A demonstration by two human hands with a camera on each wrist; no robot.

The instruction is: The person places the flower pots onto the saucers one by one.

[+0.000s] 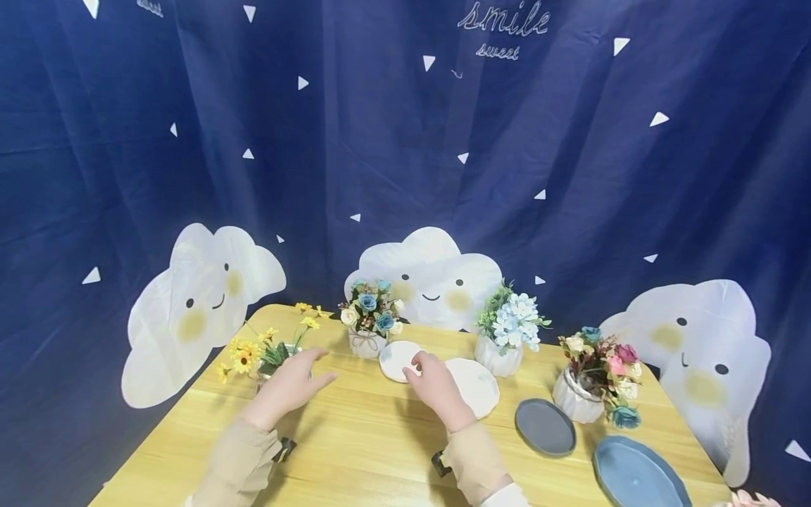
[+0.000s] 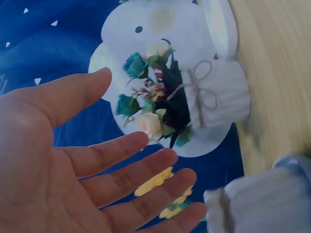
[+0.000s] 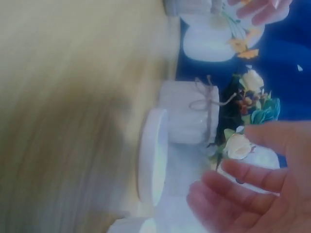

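Observation:
My left hand (image 1: 293,386) hovers over the table's left side with its fingers spread. It partly hides a pot of yellow flowers (image 1: 246,355). In the left wrist view its palm faces a white pot tied with twine (image 2: 218,94), filled with blue and cream roses (image 1: 369,310). My right hand (image 1: 437,391), its fingers loosely bent and holding nothing, hangs near a small white plate (image 1: 394,360) and a larger white plate (image 1: 476,387). In the right wrist view its fingers are apart from the twine-tied pot (image 3: 187,111).
Blue hydrangeas in a white pot (image 1: 499,355) stand at the back. Further right are mixed roses in a ribbed pot (image 1: 578,400), a dark grey plate (image 1: 545,427) and a blue tray (image 1: 640,472). Pink petals (image 1: 750,500) show at the lower right corner. A navy curtain (image 1: 393,141) hangs behind the table.

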